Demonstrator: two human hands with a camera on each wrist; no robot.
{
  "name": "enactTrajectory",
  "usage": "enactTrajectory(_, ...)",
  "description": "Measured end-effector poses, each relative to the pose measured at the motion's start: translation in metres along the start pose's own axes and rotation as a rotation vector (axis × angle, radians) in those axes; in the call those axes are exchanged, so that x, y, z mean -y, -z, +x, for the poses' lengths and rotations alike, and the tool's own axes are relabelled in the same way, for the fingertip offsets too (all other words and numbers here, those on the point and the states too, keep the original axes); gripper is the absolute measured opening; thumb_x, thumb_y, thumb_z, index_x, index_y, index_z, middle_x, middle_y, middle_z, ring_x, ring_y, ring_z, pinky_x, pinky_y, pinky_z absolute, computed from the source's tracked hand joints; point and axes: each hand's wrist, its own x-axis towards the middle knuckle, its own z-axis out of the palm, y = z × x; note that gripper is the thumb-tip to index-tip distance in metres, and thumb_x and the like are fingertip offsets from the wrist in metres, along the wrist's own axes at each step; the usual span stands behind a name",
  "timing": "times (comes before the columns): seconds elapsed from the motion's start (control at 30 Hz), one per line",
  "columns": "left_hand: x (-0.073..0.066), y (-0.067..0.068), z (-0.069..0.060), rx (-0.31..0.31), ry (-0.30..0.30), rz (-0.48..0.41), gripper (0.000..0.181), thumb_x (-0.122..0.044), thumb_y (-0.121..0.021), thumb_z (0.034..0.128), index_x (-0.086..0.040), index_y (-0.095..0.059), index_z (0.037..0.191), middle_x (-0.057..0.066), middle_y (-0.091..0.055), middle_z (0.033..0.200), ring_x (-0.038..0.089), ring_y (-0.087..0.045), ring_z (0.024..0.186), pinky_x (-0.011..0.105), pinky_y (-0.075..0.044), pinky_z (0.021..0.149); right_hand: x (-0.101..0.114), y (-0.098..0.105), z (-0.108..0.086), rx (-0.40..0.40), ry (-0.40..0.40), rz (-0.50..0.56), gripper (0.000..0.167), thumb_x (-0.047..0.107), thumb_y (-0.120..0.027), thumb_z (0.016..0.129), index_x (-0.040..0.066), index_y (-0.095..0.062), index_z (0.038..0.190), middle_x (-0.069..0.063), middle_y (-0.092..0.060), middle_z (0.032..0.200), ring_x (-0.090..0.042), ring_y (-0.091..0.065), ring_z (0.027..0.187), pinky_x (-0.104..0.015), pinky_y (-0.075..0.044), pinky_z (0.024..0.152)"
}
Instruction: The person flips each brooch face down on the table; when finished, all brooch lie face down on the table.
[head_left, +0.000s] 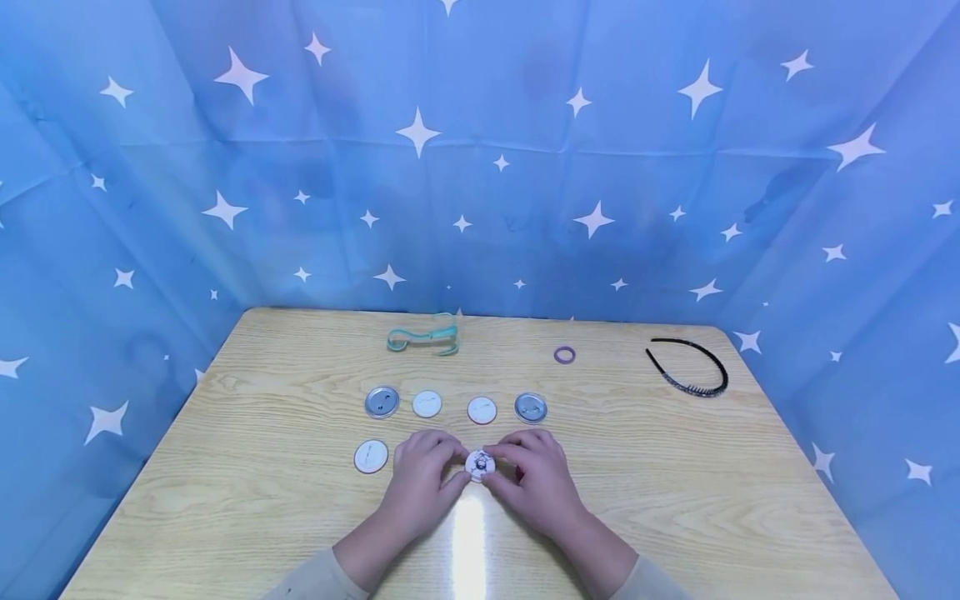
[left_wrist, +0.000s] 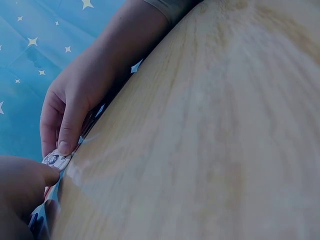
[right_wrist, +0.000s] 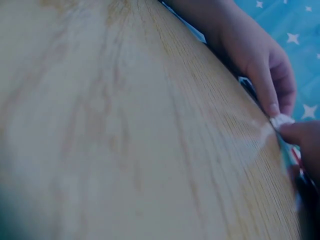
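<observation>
A round white pin badge [head_left: 480, 465] with a dark printed figure faces up between my two hands near the middle of the table. My left hand [head_left: 423, 483] pinches its left edge with thumb and fingertips. From the other side, my right hand [head_left: 534, 482] pinches the right edge. The left wrist view shows the badge [left_wrist: 56, 160] low at the table surface, a thumb on either side. In the right wrist view, fingers hide most of the badge [right_wrist: 281, 120]. Beyond the hands lie a silver-backed badge [head_left: 382, 402] and white-backed badges [head_left: 427, 404], pin sides up.
Left of my left hand lies another white-backed badge [head_left: 371, 457]. A teal hook-shaped item [head_left: 423, 336] lies at the back, a purple ring [head_left: 565, 355] right of it, and a black headband [head_left: 705, 389] at far right. A starry blue curtain [head_left: 510, 192] surrounds the table [head_left: 697, 500].
</observation>
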Motion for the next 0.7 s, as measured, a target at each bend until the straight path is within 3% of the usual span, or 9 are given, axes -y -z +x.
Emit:
enactTrajectory(0.33, -0.0012, -0.0006, -0.0002, -0.035, -0.018, -0.010, 0.021, -0.018, -0.088, 0.0865, -0.019, -0.076, 0.104, -0.005, -0.069, 0.112, 0.022, -0.058, 0.118, 0.058, -0.039, 0.106, 0.0009, 0.0007, 0.0004, -0.008, -0.018, 0.064, 0.031, 0.017, -0.095, 0.080, 0.023, -0.085, 0.109, 0.010, -0.074, 0.106, -0.012, -0.056, 0.106, -0.045, -0.043, 0.091)
enactTrajectory(0.7, -0.0018, -0.0008, 0.0002, -0.064, -0.020, -0.031, 0.022, -0.015, -0.089, 0.0855, -0.020, -0.075, 0.102, -0.008, -0.069, 0.109, 0.019, -0.058, 0.115, 0.056, -0.038, 0.104, 0.0000, -0.0001, 0.0013, -0.034, -0.026, 0.122, 0.027, 0.015, -0.094, 0.081, 0.024, -0.085, 0.104, 0.011, -0.075, 0.104, -0.013, -0.062, 0.107, -0.052, -0.043, 0.096)
